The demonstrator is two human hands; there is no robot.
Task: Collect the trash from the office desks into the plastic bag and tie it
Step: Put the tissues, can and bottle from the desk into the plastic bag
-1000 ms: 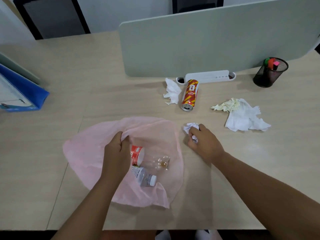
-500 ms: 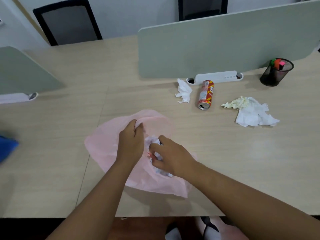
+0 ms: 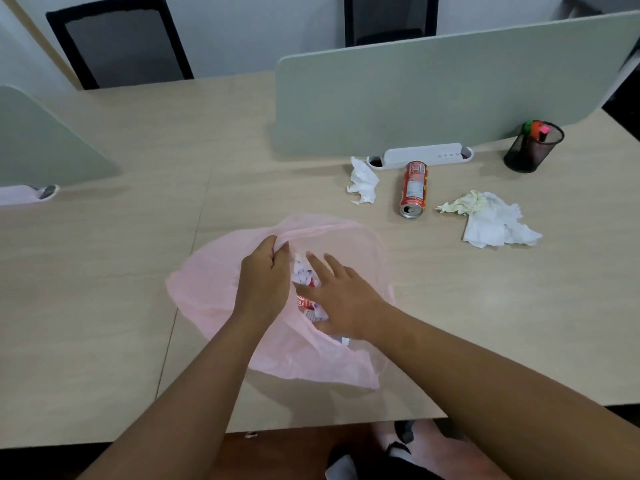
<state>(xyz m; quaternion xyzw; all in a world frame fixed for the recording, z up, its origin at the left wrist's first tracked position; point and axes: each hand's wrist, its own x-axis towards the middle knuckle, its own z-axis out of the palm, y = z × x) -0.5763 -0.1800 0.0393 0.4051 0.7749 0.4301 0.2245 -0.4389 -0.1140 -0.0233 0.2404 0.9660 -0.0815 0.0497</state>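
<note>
A pink plastic bag lies on the desk in front of me. My left hand pinches its rim and holds the mouth up. My right hand hovers over the mouth with straight, spread fingers and holds nothing. Inside the bag, between my hands, lie a crumpled white tissue and a red-labelled wrapper. On the desk beyond lie a red can on its side, a white tissue and a larger heap of white and yellowish paper.
A grey-green divider panel stands behind the trash, with a white cable tray at its foot. A black mesh pen holder stands at the right. Another divider is at the left. The desk's front edge is near me.
My right hand carried the crumpled tissue from the desk into the bag, let it go and opened. The view shifted left; my left hand kept holding the bag's rim.
</note>
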